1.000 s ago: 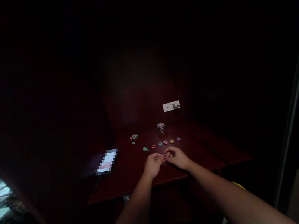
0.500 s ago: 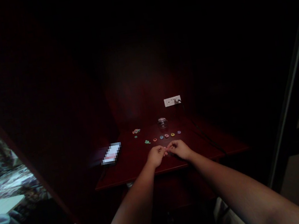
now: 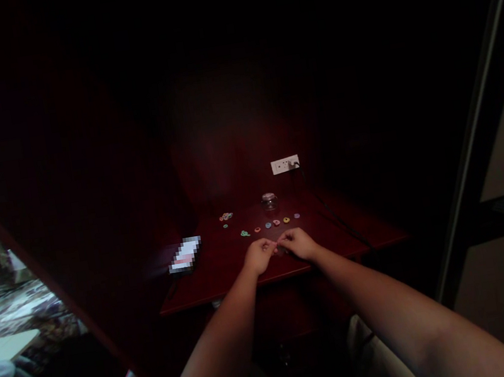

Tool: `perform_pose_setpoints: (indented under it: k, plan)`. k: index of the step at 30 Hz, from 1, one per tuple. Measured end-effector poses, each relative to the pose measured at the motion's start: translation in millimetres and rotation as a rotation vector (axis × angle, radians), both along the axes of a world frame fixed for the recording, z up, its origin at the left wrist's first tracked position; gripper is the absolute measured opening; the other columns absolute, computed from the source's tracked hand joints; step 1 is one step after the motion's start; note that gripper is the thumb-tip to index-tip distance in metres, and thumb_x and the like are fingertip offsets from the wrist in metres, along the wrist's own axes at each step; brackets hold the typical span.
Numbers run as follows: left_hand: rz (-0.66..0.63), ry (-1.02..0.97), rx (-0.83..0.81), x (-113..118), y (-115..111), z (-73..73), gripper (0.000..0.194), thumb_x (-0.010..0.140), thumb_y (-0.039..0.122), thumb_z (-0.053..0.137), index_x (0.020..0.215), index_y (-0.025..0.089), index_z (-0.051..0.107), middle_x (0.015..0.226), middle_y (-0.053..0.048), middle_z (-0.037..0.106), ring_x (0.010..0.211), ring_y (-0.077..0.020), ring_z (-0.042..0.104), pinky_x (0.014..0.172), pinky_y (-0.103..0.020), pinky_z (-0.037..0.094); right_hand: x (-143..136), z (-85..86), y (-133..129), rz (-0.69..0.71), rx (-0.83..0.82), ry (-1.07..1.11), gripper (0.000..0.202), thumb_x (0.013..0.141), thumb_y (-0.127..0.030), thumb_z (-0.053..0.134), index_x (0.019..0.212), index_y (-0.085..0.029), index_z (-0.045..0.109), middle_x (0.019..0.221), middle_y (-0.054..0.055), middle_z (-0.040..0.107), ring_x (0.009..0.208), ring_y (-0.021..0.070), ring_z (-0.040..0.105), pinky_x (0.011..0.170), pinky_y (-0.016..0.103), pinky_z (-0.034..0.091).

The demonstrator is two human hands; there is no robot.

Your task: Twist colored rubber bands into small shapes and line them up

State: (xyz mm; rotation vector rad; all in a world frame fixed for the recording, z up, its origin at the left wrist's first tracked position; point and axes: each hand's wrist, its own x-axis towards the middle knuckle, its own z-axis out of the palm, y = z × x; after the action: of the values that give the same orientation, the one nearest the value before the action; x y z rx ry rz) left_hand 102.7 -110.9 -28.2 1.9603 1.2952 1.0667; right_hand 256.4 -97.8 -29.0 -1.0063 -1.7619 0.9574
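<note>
My left hand (image 3: 261, 256) and my right hand (image 3: 298, 244) meet fingertip to fingertip above the front of the dark red desk (image 3: 228, 278). Both are pinched closed around something small and pinkish, too tiny to make out. Just beyond them lies a row of small coloured rings: green (image 3: 244, 233), red-orange (image 3: 257, 229), blue (image 3: 268, 225), pink (image 3: 276, 223), yellow (image 3: 286, 220) and purple (image 3: 297, 216). Farther back on the left is a loose pile of rings (image 3: 226, 217), with a single green ring (image 3: 225, 226) near it.
A clear lidded jar (image 3: 269, 201) stands at the back of the desk. On the left lies a phone with a blurred screen (image 3: 185, 254). A wall socket (image 3: 285, 165) holds a plug, and its dark cable runs down the desk's right side.
The whole view has shifted slightly, so desk and objects appear a little higher and farther left. My hands remain together at the fingertips, with only a slight change of finger pose.
</note>
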Motion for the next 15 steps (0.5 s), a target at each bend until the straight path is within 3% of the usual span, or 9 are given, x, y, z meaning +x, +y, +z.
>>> perform_pose_setpoints:
  k: [7, 15]
  plan:
    - [-0.005, 0.023, 0.02, -0.6, -1.2, 1.3, 0.03, 0.072, 0.038, 0.046, 0.072, 0.012, 0.06, 0.067, -0.005, 0.063, 0.058, -0.0111, 0.053, 0.056, -0.021, 0.04, 1.0, -2.3, 1.3, -0.054, 0.077, -0.04, 0.019, 0.064, -0.028, 0.054, 0.065, -0.011, 0.06, 0.053, 0.001, 0.056, 0.046, 0.0081, 0.046, 0.044, 0.019, 0.035]
    - [0.011, 0.012, 0.014, -0.8, -1.2, 0.4, 0.03, 0.072, 0.038, 0.047, 0.073, 0.012, 0.06, 0.07, -0.006, 0.064, 0.06, -0.0118, 0.054, 0.057, -0.021, 0.04, 0.1, -0.8, -1.7, -0.035, 0.062, -0.008, 0.01, 0.06, -0.02, 0.052, 0.064, -0.011, 0.056, 0.052, -0.001, 0.053, 0.046, 0.0073, 0.044, 0.043, 0.018, 0.034]
